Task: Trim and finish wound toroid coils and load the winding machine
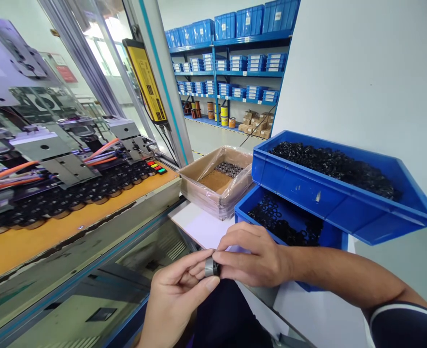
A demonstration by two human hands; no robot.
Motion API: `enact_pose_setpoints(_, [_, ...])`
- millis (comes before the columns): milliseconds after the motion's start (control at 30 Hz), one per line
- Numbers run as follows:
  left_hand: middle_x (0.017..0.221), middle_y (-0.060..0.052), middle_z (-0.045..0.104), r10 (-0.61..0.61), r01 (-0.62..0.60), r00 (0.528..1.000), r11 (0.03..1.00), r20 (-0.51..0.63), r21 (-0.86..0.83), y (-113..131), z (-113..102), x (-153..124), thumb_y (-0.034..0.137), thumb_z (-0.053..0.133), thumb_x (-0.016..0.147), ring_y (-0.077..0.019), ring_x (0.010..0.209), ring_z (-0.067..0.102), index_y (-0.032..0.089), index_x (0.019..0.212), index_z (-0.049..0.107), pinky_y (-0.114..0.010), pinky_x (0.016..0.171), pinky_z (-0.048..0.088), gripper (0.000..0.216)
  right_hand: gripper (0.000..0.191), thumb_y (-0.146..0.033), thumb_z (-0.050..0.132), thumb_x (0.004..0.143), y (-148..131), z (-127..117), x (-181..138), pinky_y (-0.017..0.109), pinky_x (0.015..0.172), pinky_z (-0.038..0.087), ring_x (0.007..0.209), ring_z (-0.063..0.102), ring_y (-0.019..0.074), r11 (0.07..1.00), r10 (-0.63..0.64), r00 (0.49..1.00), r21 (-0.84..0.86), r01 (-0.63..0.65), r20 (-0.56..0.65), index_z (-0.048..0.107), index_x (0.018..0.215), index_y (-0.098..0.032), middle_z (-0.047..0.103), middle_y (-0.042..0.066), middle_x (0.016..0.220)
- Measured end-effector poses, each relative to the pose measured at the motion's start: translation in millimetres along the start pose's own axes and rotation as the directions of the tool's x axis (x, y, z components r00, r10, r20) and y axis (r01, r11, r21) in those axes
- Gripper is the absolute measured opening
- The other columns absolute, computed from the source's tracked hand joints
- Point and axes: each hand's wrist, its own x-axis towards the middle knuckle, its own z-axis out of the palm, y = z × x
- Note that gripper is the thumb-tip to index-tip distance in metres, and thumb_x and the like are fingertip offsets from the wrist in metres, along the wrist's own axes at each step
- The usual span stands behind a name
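Observation:
A small grey metal ring (209, 267) with a black piece at its right side is between my two hands. My left hand (179, 290) pinches the ring between thumb and fingers. From the right, my right hand (253, 256) closes its fingertips on the black side of the same ring; the fingers partly hide it. Just beyond my right hand is a lower blue bin (240, 212) with loose black rings (271, 215) inside. An upper blue bin (307, 186), full of small black parts (336, 166), sits tilted over it.
A plastic-lined cardboard box (206, 198) holds several metal rings (228, 169) on the white table (199, 227). To the left, a machine bench (151, 186) carries rows of black-topped parts (64, 205) and coloured buttons (156, 166). Blue shelving (231, 72) stands behind.

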Motion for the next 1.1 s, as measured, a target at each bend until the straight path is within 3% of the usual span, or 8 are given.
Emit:
enact_pose_setpoints(133, [0.063, -0.003, 0.075, -0.009, 0.009, 1.0, 1.0, -0.002, -0.02, 3, 4, -2, 0.021, 0.089, 0.063, -0.0119, 0.048, 0.065, 0.024, 0.096, 0.083, -0.02, 0.055, 0.058, 0.033, 0.023, -0.021, 0.066, 0.092, -1, -1, 1, 0.03, 0.085, 0.057, 0.093, 0.063, 0.0147, 1.0, 0.009, 1.0, -0.011, -0.009, 0.016, 0.06, 0.111, -0.012, 0.067, 0.01, 0.098])
enact_pose_setpoints(233, [0.073, -0.005, 0.079, -0.068, 0.062, 0.995, 0.995, -0.073, -0.08, 6, 11, -6, 0.027, 0.092, 0.06, -0.0151, 0.059, 0.071, 0.025, 0.092, 0.083, -0.022, 0.063, 0.06, 0.033, 0.019, -0.021, 0.066, 0.093, -1, -1, 2, 0.03, 0.084, 0.057, 0.092, 0.063, 0.0148, 1.0, 0.001, 1.0, -0.003, -0.001, 0.015, 0.061, 0.108, -0.012, 0.067, 0.01, 0.098])
enact_pose_setpoints(333, [0.065, -0.002, 0.075, -0.097, 0.078, 0.988, 0.986, -0.121, -0.147, 7, 16, -7, 0.03, 0.093, 0.058, -0.0116, 0.054, 0.066, 0.024, 0.089, 0.084, -0.023, 0.068, 0.061, 0.033, 0.023, -0.026, 0.069, 0.091, -1, 0, 3, 0.031, 0.083, 0.058, 0.09, 0.063, 0.0161, 1.0, 0.001, 1.0, -0.01, -0.001, -0.006, 0.062, 0.105, -0.01, 0.068, 0.011, 0.096])
enact_pose_setpoints(500, [0.064, 0.0, 0.075, -0.031, 0.029, 0.999, 0.995, -0.016, -0.1, 6, 9, -4, 0.02, 0.09, 0.063, -0.0086, 0.05, 0.064, 0.028, 0.093, 0.083, -0.018, 0.062, 0.059, 0.032, 0.014, -0.021, 0.064, 0.094, 0, -1, 4, 0.03, 0.082, 0.059, 0.089, 0.064, 0.0152, 1.0, -0.014, 1.0, 0.0, 0.014, -0.006, 0.063, 0.103, -0.01, 0.068, 0.011, 0.095])
enact_pose_setpoints(633, [0.069, -0.004, 0.077, -0.003, 0.004, 1.0, 0.998, 0.026, -0.059, 4, 1, -1, 0.016, 0.087, 0.066, -0.0112, 0.056, 0.069, 0.026, 0.097, 0.083, -0.016, 0.058, 0.057, 0.033, 0.023, -0.029, 0.067, 0.093, 1, 1, 4, 0.031, 0.08, 0.06, 0.086, 0.064, 0.0162, 1.0, -0.004, 1.0, -0.019, 0.003, -0.017, 0.062, 0.103, -0.009, 0.069, 0.011, 0.092])
enact_pose_setpoints(833, [0.065, -0.001, 0.076, 0.0, 0.002, 0.999, 0.999, 0.047, -0.043, 2, -1, -2, 0.013, 0.086, 0.066, -0.0078, 0.05, 0.065, 0.029, 0.098, 0.082, -0.011, 0.052, 0.053, 0.037, 0.013, -0.02, 0.064, 0.094, -1, 1, 3, 0.03, 0.083, 0.058, 0.089, 0.063, 0.0146, 1.0, -0.003, 1.0, 0.005, 0.003, -0.003, 0.063, 0.102, -0.009, 0.068, 0.011, 0.095])
enact_pose_setpoints(1100, [0.073, -0.005, 0.08, -0.028, 0.032, 0.998, 0.996, 0.05, -0.081, 5, 5, 1, 0.012, 0.088, 0.061, -0.0188, 0.065, 0.077, 0.027, 0.092, 0.083, -0.018, 0.061, 0.06, 0.035, 0.018, -0.023, 0.063, 0.096, 0, -3, 5, 0.028, 0.07, 0.056, 0.074, 0.059, 0.014, 0.991, -0.078, 0.995, -0.104, 0.085, 0.064, 0.063, 0.103, -0.007, 0.064, 0.006, 0.08])
